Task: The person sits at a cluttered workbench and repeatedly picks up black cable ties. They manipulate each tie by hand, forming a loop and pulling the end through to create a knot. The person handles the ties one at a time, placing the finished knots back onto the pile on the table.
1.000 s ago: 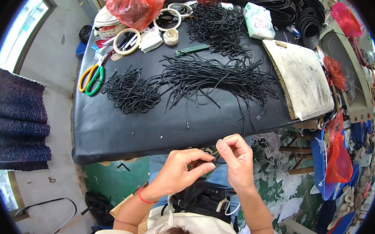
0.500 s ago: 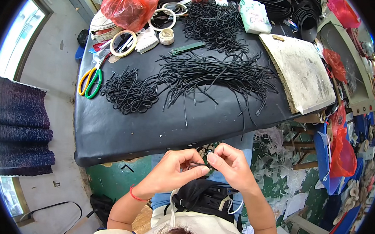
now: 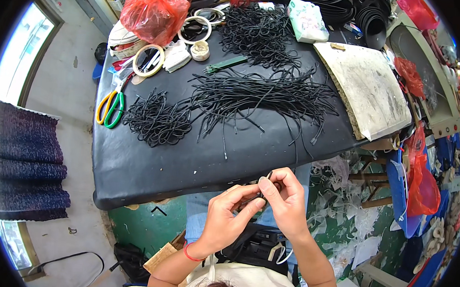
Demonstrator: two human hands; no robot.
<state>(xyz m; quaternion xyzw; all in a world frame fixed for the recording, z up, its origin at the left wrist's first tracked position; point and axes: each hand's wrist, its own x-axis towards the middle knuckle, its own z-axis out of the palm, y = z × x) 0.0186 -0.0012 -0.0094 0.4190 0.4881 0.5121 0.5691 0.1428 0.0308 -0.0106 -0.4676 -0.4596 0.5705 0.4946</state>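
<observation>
Just past the table's front edge, my left hand [image 3: 231, 214] and my right hand [image 3: 288, 198] meet, with thumbs and fingertips pinched together. Between them is a thin black cord [image 3: 269, 174]; its dark tip pokes up past my right thumb, and my fingers cover most of it. On the black table [image 3: 150, 178] beyond lie a tangled heap of looped black cords [image 3: 158, 120], a wide bundle of loose black cords [image 3: 266, 96] with ends fanning toward me, and another cord heap [image 3: 256, 33] farther back.
Yellow-and-green-handled scissors [image 3: 110, 107] rest at the left edge, near tape rolls [image 3: 148, 60] and a red plastic bag [image 3: 156, 12]. A green strip [image 3: 225, 64] lies behind the bundle. At right sits a worn pale board [image 3: 365, 88]. Scraps litter the floor [image 3: 348, 227].
Both hands have shifted slightly up toward the table and closer together. My left hand has turned more upright, and the cord's tip now shows above my right thumb. The cords on the table look unchanged.
</observation>
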